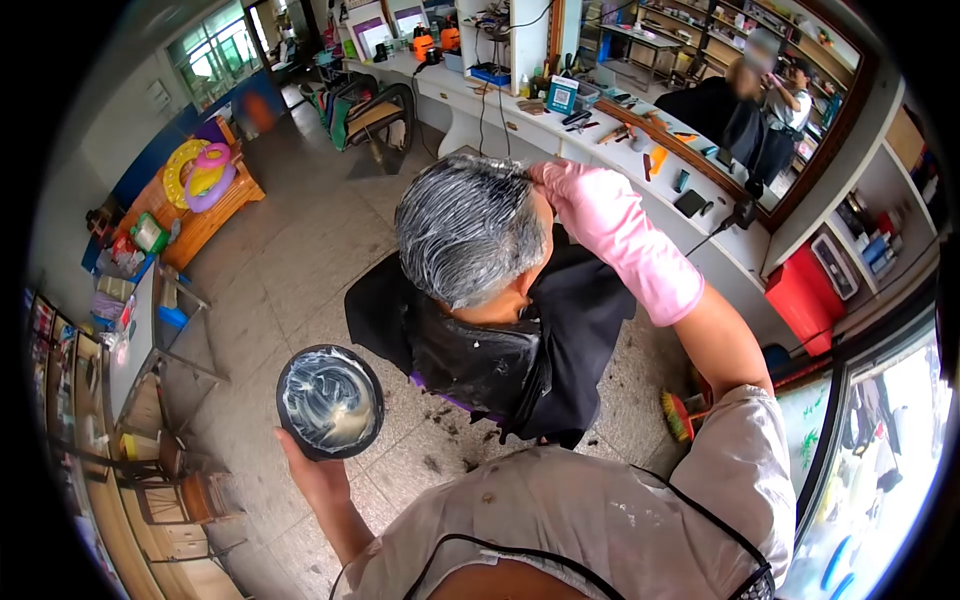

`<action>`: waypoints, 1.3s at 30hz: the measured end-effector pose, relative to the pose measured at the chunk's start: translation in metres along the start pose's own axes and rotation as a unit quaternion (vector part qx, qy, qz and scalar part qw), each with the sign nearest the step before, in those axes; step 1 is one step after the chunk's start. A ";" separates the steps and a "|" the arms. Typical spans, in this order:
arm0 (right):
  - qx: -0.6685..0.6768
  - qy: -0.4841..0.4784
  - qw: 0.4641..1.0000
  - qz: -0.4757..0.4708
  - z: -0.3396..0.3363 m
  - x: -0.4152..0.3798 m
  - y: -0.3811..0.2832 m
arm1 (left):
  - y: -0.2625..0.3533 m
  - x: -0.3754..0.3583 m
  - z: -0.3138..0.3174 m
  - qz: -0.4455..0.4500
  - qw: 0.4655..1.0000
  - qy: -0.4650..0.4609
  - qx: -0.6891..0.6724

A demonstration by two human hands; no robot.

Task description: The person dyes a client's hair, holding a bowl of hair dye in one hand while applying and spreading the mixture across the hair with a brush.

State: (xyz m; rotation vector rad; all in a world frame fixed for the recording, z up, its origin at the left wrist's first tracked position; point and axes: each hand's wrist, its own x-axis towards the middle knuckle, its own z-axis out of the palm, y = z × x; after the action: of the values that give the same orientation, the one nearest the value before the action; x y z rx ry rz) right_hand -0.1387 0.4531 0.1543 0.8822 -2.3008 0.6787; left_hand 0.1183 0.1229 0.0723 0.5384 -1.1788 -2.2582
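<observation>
Bowl of cream: my left hand is holding it in its grip, best kept level; cream-streaked hair, near the counter's front edge: my gloved right hand is working there, grip unclear to me, light strokes seeming best.

Open gap between mixing bowl and black cape, cream-coated head blocking centre, clearance beyond right hand uncertain
</observation>
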 end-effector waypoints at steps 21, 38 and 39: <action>0.104 -0.010 0.994 0.017 0.050 0.059 0.085 | -0.013 -0.044 0.081 0.089 0.991 0.096 0.012; 0.135 0.015 0.991 -0.014 0.052 0.020 0.046 | -0.015 -0.040 0.102 0.089 0.993 0.073 0.031; 0.213 0.043 0.976 -0.007 0.058 0.019 0.048 | -0.015 -0.040 0.104 0.089 0.993 0.068 0.029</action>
State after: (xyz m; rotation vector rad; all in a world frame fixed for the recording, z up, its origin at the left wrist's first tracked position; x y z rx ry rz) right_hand -0.2034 0.4399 0.1144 1.0311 -2.1028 1.2079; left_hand 0.0865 0.2196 0.1194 0.5758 -1.1780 -2.0117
